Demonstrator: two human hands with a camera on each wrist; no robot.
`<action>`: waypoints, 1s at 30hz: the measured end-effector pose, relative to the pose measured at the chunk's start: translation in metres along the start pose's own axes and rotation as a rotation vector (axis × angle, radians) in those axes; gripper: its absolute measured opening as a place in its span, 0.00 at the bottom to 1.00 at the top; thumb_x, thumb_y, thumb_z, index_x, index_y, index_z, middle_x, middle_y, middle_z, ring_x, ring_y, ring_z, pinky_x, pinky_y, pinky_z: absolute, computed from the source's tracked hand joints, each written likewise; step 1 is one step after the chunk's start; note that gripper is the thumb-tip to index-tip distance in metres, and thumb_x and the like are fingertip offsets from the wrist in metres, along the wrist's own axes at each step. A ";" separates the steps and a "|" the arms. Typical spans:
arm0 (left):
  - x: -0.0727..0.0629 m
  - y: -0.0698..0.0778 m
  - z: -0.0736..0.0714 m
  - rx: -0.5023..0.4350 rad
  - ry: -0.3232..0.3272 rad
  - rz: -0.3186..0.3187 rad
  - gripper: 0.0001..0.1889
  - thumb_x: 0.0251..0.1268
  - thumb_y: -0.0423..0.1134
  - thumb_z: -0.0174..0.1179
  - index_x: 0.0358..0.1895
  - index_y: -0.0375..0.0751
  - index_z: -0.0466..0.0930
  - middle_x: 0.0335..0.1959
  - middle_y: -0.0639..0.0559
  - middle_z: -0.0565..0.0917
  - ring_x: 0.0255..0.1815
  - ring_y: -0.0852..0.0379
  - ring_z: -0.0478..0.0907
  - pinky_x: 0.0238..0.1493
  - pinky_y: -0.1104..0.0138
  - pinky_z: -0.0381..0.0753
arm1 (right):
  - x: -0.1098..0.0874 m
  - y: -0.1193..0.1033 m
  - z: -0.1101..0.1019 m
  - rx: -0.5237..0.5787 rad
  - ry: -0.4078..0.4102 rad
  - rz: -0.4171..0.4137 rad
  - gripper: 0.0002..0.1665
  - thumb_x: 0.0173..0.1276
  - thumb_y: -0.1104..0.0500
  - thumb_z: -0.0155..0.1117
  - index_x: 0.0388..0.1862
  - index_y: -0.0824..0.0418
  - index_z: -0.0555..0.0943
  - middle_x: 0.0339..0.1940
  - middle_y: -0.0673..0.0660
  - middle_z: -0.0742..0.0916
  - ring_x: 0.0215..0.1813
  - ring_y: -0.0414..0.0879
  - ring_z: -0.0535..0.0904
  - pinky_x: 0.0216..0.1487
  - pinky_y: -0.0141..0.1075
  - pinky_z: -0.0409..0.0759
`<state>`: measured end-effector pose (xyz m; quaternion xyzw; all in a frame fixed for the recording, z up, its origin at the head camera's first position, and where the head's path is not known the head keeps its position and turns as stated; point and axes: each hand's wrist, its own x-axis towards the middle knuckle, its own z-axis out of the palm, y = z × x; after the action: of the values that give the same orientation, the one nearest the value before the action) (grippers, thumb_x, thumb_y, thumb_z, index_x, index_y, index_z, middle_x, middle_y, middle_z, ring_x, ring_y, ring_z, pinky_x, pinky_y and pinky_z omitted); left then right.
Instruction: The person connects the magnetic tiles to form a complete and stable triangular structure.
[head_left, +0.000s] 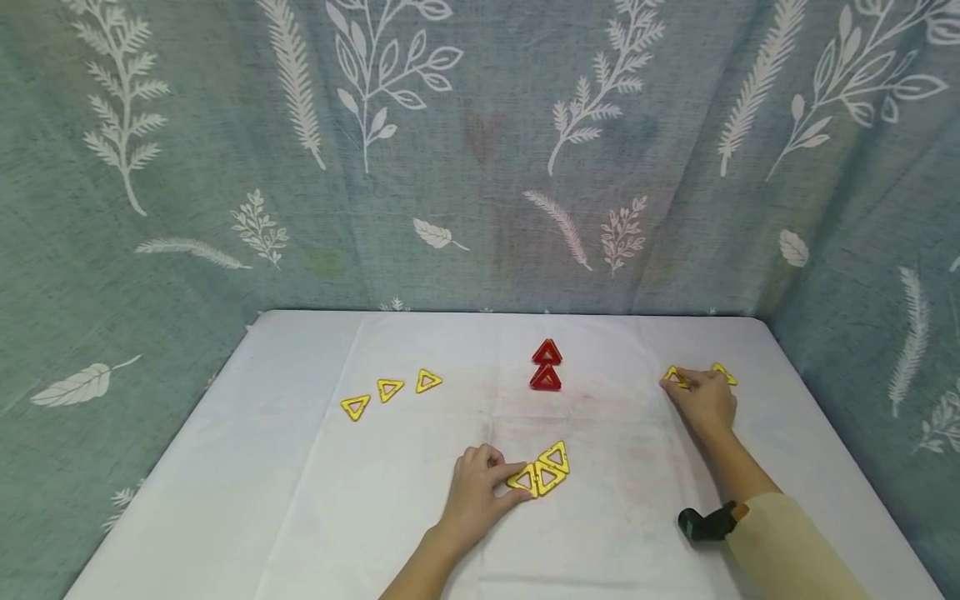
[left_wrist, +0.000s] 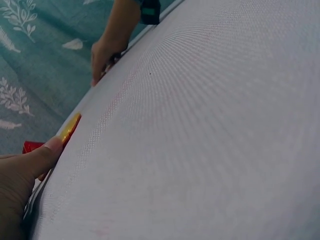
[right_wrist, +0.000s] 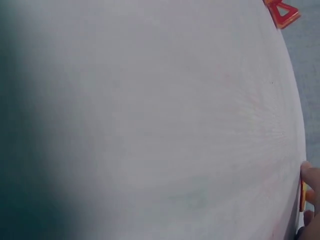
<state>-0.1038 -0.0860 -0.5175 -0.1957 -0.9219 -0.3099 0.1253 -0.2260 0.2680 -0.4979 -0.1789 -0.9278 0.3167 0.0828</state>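
Head view: white table (head_left: pixel 420 517), patterned cloth (head_left: pixel 480 158) hung behind and at both sides. Left hand (head_left: pixel 474 487), near the table's front, pinches the leftmost of three joined triangles (head_left: pixel 543 465); grip clamped on that yellow piece, thumb on the near side, index finger opposite. The three lie edge to edge, flat, the far-right one reaching farther back than the others.

Right hand (head_left: pixel 703 400), far right of the table: grip clamped on a yellow triangle (head_left: pixel 671 372), fingers partly covering it. Second yellow piece, the spare (head_left: pixel 727 373), just beyond that hand's right side, partly hidden by it. Pale sleeve (head_left: pixel 787 546) on the right forearm, black device (head_left: pixel 705 525) at its cuff.

Red pair (head_left: pixel 547 362) at back centre, between the hands and farther off than the joined set; one behind the other. Yellow row (head_left: pixel 390 382) of three at left, spaced apart, slanting away to the right.

Left wrist view: thumb against a yellow edge, red showing behind. Right wrist view: fingers at frame edge with a piece seen edge-on.
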 end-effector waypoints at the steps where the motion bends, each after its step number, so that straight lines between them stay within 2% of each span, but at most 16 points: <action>1: 0.000 0.000 0.000 -0.006 0.001 -0.005 0.21 0.46 0.57 0.69 0.45 0.54 0.86 0.33 0.64 0.66 0.36 0.65 0.58 0.41 0.68 0.62 | -0.002 0.000 0.000 0.009 0.000 -0.014 0.31 0.62 0.48 0.66 0.57 0.66 0.77 0.56 0.72 0.72 0.57 0.67 0.68 0.54 0.56 0.62; 7: 0.000 0.001 -0.001 -0.013 0.004 -0.008 0.23 0.45 0.57 0.70 0.46 0.54 0.86 0.34 0.63 0.67 0.36 0.65 0.58 0.41 0.68 0.62 | -0.012 0.001 0.000 0.016 0.016 -0.092 0.30 0.61 0.48 0.67 0.54 0.70 0.78 0.52 0.70 0.78 0.54 0.63 0.71 0.51 0.55 0.62; 14: -0.001 0.003 -0.001 0.066 -0.054 0.058 0.23 0.53 0.57 0.65 0.54 0.57 0.81 0.39 0.60 0.69 0.39 0.62 0.59 0.46 0.63 0.62 | -0.025 -0.003 0.002 -0.036 0.036 -0.118 0.29 0.60 0.47 0.67 0.51 0.67 0.80 0.48 0.68 0.83 0.51 0.61 0.75 0.46 0.53 0.63; 18: -0.001 0.003 -0.002 0.075 -0.062 0.075 0.22 0.55 0.55 0.65 0.54 0.57 0.82 0.39 0.59 0.69 0.39 0.62 0.60 0.46 0.63 0.62 | -0.035 -0.005 0.003 -0.049 0.011 -0.144 0.28 0.60 0.47 0.68 0.51 0.66 0.80 0.46 0.67 0.82 0.49 0.61 0.74 0.45 0.53 0.62; 24: 0.000 0.002 -0.002 0.068 -0.075 0.046 0.22 0.54 0.55 0.65 0.53 0.58 0.82 0.39 0.59 0.69 0.39 0.62 0.59 0.46 0.63 0.62 | -0.050 -0.009 0.005 -0.051 -0.040 -0.194 0.28 0.59 0.47 0.69 0.51 0.66 0.80 0.45 0.67 0.81 0.48 0.60 0.74 0.45 0.52 0.62; 30: -0.001 0.004 -0.002 0.069 -0.045 0.058 0.22 0.52 0.55 0.67 0.51 0.56 0.83 0.38 0.59 0.69 0.38 0.62 0.59 0.45 0.63 0.63 | -0.065 -0.012 0.009 -0.022 -0.055 -0.200 0.28 0.56 0.48 0.71 0.48 0.67 0.81 0.43 0.66 0.82 0.46 0.59 0.74 0.45 0.51 0.62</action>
<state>-0.1008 -0.0849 -0.5141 -0.2247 -0.9286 -0.2696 0.1204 -0.1720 0.2292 -0.4997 -0.0774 -0.9463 0.3016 0.0865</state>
